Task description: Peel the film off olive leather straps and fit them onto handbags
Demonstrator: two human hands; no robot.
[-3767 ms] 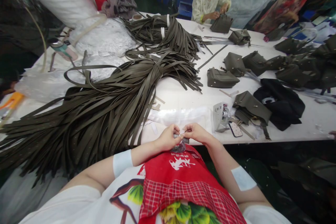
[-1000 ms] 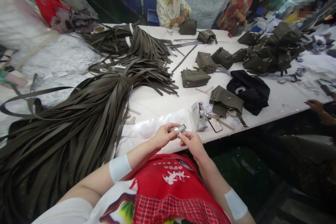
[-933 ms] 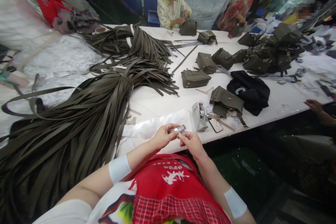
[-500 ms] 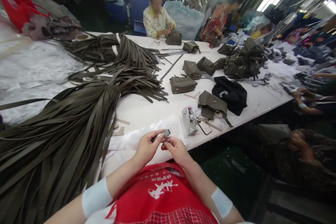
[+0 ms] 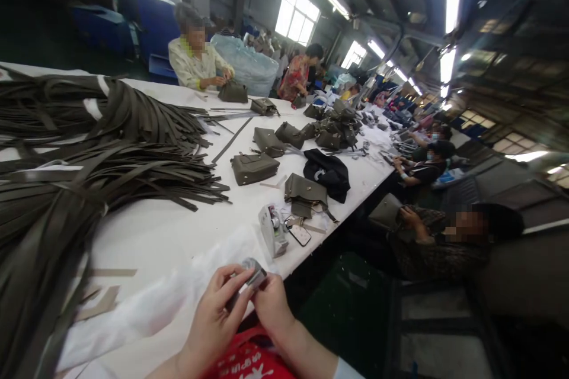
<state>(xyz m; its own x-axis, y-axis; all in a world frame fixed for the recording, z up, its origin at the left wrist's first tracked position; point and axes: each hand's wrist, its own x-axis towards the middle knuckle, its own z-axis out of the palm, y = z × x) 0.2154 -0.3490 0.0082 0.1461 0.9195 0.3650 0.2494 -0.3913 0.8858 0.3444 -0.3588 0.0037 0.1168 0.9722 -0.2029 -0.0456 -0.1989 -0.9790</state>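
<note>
The left hand's (image 5: 226, 295) grip was clamped on a small grey piece (image 5: 255, 273) above the near edge of the tabletop (image 5: 151, 237). The right hand (image 5: 272, 301) sat close against it, fingertips hidden, its grip impossible to tell. Good handling likely wanted a firm left pinch and light, precise right-hand fingerwork.

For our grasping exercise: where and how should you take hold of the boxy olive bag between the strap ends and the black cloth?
Probably across its middle, from the near side and above, pinching the long near face against the far one. The olive bag sits low, long side toward us, with bare table in front; another bag crowds its back.
</note>
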